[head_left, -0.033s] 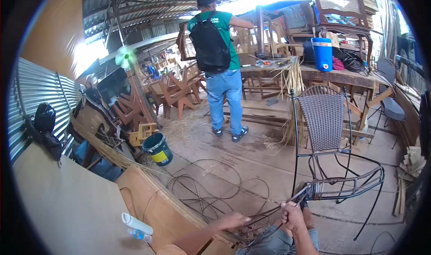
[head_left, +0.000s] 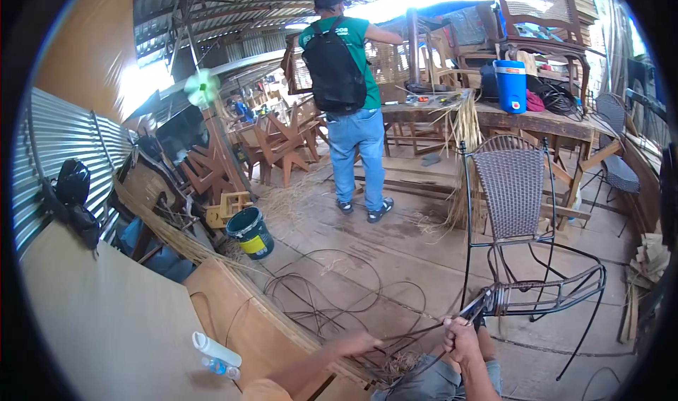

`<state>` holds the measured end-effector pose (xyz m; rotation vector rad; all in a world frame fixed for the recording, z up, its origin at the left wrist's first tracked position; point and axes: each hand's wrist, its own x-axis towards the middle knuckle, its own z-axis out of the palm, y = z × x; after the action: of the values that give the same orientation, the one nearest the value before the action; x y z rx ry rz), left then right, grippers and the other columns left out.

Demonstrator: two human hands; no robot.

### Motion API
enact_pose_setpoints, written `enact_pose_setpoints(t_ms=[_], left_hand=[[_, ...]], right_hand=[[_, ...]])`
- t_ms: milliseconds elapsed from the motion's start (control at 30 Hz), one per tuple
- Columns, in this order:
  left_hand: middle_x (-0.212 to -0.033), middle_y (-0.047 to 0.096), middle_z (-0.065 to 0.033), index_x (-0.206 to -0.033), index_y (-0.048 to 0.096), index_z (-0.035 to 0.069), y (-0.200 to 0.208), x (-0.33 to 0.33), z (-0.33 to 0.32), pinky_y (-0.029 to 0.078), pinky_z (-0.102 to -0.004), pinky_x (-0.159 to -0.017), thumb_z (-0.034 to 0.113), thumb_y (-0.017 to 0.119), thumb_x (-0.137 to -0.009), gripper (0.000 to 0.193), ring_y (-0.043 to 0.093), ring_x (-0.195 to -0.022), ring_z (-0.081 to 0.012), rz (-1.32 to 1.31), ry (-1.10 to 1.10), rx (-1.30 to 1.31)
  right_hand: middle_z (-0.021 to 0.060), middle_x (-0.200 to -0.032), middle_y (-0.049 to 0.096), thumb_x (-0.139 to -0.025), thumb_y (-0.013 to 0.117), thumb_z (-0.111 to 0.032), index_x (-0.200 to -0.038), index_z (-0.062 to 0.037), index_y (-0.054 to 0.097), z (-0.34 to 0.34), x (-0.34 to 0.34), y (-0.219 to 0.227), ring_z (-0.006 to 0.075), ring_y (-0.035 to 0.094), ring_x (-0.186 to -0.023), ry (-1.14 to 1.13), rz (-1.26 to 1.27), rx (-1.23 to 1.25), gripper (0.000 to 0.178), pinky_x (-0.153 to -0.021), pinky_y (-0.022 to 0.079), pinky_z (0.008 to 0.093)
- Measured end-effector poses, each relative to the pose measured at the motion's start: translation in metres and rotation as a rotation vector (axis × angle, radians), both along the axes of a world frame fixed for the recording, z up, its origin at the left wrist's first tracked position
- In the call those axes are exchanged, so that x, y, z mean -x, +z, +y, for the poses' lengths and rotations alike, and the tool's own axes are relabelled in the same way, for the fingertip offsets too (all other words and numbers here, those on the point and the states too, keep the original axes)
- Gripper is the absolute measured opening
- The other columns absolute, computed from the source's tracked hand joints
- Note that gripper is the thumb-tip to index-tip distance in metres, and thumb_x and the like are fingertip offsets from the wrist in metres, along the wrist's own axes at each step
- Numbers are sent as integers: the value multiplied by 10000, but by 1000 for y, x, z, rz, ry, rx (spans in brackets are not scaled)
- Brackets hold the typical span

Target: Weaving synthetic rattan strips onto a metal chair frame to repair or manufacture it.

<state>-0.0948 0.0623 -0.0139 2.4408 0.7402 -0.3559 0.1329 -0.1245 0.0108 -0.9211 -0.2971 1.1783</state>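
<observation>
A black metal-framed chair (head_left: pixel 537 302) with a woven brown back (head_left: pixel 510 192) stands in front of me on the right; its seat frame is open, with brown strand wound round the near part. My right hand (head_left: pixel 461 340) is closed in a fist around dark strands beside that wound part. Greyish lengths stick out above the fist toward the chair; their kind is hard to make out. Lower left, my left hand (head_left: pixel 355 342) is closed on a brown strand (head_left: pixel 409 332) that stretches across to the right hand. Loose coils of strand (head_left: pixel 321 295) lie on the floor beyond.
A person (head_left: pixel 346 97) wearing a black backpack stands at a long workbench (head_left: pixel 544 121) holding a blue cooler (head_left: pixel 510 86). A dark bucket (head_left: pixel 250 233) sits left of the coils. White bottles (head_left: pixel 215 351) lie on a wooden board (head_left: pixel 134 323) at lower left. Chair frames (head_left: pixel 275 143) are stacked behind.
My left hand has shifted slightly left and the strand between my hands shows more clearly. My right hand keeps its hold. The whole view has moved slightly.
</observation>
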Motion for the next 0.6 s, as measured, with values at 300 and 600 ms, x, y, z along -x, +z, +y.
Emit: enact_pose_setpoints(t_ms=[300, 600], left_hand=[[-884, 651, -130, -919, 656, 83, -40, 42, 96, 498, -435, -656, 302, 516, -836, 273, 634, -776, -313, 40, 102, -535], [-685, 582, -82, -868, 585, 4, 0, -93, -65, 438, -367, -623, 475, 411, -919, 504, 536, -602, -213, -426, 54, 352]], right_hand=[[-14, -515, 390, -825, 598, -120, -852, -16, 609, 6, 6, -1, 88, 331, -365, 22, 1, 42, 109, -334, 269, 236], [-40, -483, 384, -847, 574, -130, -869, -26, 602, 4, 0, -11, 79, 328, -335, -32, -150, 102, 110, -304, 243, 219]])
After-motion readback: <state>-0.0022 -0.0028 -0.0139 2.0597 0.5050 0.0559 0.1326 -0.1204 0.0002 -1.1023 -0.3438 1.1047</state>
